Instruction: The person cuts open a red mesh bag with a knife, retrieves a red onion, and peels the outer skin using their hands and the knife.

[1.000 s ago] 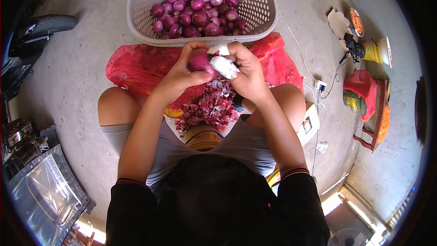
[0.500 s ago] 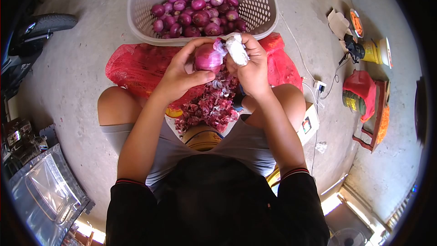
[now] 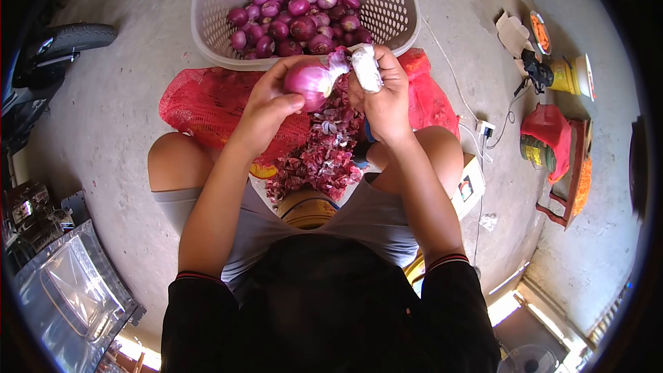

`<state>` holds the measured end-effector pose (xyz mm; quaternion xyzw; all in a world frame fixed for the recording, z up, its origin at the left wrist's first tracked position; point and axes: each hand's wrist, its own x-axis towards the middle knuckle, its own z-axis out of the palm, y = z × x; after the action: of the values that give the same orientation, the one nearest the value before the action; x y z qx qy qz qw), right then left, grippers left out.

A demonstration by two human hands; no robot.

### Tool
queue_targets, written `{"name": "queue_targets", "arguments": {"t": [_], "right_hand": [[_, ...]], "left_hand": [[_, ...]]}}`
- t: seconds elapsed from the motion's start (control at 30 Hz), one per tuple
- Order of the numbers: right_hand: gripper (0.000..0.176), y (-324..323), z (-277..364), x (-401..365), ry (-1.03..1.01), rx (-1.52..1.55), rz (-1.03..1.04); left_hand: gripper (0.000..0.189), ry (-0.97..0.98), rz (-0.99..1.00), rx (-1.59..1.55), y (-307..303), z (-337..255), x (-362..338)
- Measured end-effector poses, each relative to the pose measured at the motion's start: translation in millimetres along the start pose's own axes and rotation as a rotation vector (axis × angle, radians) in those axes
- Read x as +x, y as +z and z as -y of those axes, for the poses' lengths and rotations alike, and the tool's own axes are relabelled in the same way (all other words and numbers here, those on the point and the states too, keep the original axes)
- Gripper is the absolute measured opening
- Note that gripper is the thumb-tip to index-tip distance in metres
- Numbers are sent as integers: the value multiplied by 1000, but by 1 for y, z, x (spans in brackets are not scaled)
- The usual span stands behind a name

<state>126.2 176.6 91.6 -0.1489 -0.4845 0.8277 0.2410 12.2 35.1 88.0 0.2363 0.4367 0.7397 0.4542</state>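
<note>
A large purple onion [image 3: 306, 85] sits in my left hand [image 3: 268, 107], whose fingers curl round it. Loose skin [image 3: 338, 62] stretches from the onion's top toward my right hand [image 3: 385, 100]. That hand is closed, with a white wrapping [image 3: 366, 69] on a finger; its fingertips seem to pinch the skin, and whether a tool is there too cannot be made out. Below both hands lies a heap of dry red onion skins [image 3: 318, 162]. Beyond them, a grey perforated basket [image 3: 204, 10] holds several purple onions [image 3: 302, 27].
Red mesh sacks [image 3: 207, 107] lie on the floor between my knees and the basket. On the right are a white cable [image 3: 445, 55], a power socket [image 3: 485, 128], a yellow bucket [image 3: 565, 77] and a red wooden stand [image 3: 573, 193]. A tyre [image 3: 83, 36] shows at the left.
My left hand and the onion have shifted slightly left, away from my right hand. The loose skin is drawn out from the onion's top, and more of its pale upper side shows.
</note>
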Motion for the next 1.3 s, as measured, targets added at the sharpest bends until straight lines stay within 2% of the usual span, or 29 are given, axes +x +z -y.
{"name": "queue_targets", "arguments": {"t": [0.03, 0.13, 0.23, 0.33, 0.37, 0.57, 0.77, 0.87, 1.07, 1.17, 1.3], "right_hand": [[16, -2, 2, 0, 16, 22, 12], [32, -1, 5, 0, -156, -285, 113], [52, 3, 13, -7, -107, -287, 179], [66, -8, 9, -8, -114, -538, 283], [70, -12, 1, -10, -162, -644, 257], [71, -9, -4, -7, -268, -730, 289], [70, -6, 0, -8, -115, -676, 284], [67, 3, -2, -4, -156, -496, 220], [55, -10, -2, -6, -142, -644, 277], [43, -6, 4, -7, -123, -599, 323], [46, -5, 1, -8, -126, -635, 239]], "left_hand": [[55, -16, 1, -5, -3, 1, 0], [50, -55, -30, -29, -2, -1, -1], [48, -60, -41, -35, -4, -1, -1], [48, -55, -70, -49, -4, -1, -1], [48, -54, -85, -58, -3, -1, -1], [49, -47, -51, -41, -4, -1, -1], [52, -60, -22, -55, -6, 1, 0], [54, -87, -39, -33, -1, 2, -4], [58, -25, 21, -43, -2, -2, 1], [61, -13, 40, -28, -9, 1, 2], [65, -27, 11, -21, -4, -2, 0]]}}
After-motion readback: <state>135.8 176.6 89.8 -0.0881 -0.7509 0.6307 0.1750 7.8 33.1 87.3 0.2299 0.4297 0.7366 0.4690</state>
